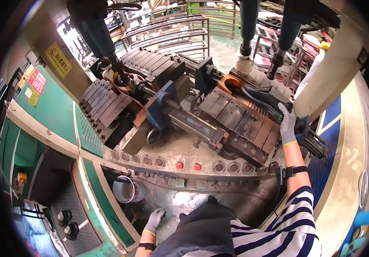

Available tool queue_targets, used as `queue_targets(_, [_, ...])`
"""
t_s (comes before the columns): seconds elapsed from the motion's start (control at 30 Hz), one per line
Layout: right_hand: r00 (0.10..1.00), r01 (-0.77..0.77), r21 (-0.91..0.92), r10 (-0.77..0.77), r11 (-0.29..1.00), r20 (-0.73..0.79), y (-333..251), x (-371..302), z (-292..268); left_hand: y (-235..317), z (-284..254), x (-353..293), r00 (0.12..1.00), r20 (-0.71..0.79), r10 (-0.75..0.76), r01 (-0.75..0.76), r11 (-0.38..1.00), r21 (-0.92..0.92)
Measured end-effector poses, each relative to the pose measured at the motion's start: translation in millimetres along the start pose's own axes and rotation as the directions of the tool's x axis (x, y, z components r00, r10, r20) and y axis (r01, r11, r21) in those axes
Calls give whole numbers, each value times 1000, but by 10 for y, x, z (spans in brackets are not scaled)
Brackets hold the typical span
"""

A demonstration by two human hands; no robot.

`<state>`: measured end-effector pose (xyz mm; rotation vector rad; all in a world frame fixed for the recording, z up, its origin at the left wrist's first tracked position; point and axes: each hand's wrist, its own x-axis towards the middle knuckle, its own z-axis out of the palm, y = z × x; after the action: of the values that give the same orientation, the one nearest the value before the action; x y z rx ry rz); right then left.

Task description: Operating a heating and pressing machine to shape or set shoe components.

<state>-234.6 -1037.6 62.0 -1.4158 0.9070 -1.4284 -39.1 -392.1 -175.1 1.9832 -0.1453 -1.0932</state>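
My right hand (pixel 287 120), in a grey glove with a yellow cuff edge, grips a black shoe (pixel 266 99) at its near right end. The shoe lies slanted over the right-hand press station, along the orange-brown pad (pixel 231 85) between two rows of ridged metal plates (pixel 232 112). My left hand (pixel 154 220), gloved the same way, hangs low beside my dark apron (pixel 201 229). Its fingers are loosely extended and hold nothing that I can see.
Below the stations runs a machine panel with round dials (pixel 159 161) and red buttons (pixel 197 166). A second press station (pixel 107 105) stands at left, under a dark vertical ram (pixel 118 66). A bucket (pixel 125 189) sits below the panel. A beige post (pixel 334 64) rises at right.
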Motion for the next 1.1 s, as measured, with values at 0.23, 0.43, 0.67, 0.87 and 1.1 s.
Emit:
queue_targets(0.23, [981,-160,97,148,982,126,951,782,324,-1202,-91,-841,851,-188,-491,412,845,-340])
queue_targets(0.43, [889,-289,205,182,935,421,1198,963,390,-1455,67,-1205,743,-199,-639,592,766,-251])
queue_targets(0.67, [800,99,-533,252,840,545,1425,1206,-9,-1352,321,-842,813,-166,-558,471,797,-378])
queue_targets(0.87, [778,119,-562,274,819,565,1281,1191,132,-1143,425,-443,881,-154,-448,291,769,-570])
queue_targets(1.1, [793,125,-521,231,844,564,1416,1196,166,-862,370,-161,888,-189,-418,331,869,-369])
